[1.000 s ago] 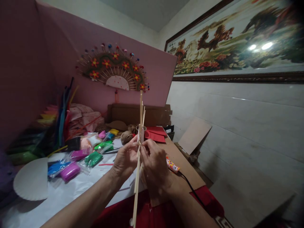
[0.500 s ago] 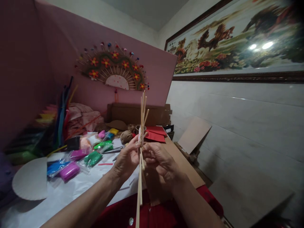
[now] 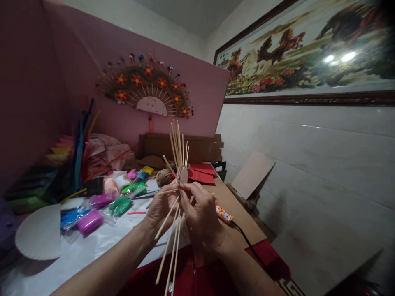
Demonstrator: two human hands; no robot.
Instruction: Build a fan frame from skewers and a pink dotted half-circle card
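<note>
Thin wooden sticks (image 3: 176,150) radiate from a small pale round disc (image 3: 184,174), some pointing up and away, others down toward my body. My left hand (image 3: 162,205) grips this stick wheel from the left, its fingers closed near the centre. From the right, my right hand (image 3: 202,213) pinches at the same centre with thumb and forefinger; its fingertips partly hide what lies between them. A dotted, brightly patterned tool with a black cord (image 3: 224,213) lies on the cardboard just right of my right hand.
Bags of coloured clay (image 3: 91,222), scissors (image 3: 151,194) and a ball of twine (image 3: 163,176) lie on the white-covered table. Half a paper plate (image 3: 38,232) is at left. Red paper (image 3: 202,173) rests on a cardboard sheet (image 3: 243,213). A decorated fan (image 3: 151,90) hangs on the pink board.
The stick wheel has turned from nearly edge-on, so its sticks spread apart and the disc shows. My right hand has closed in at the centre. The patterned tool has come into view.
</note>
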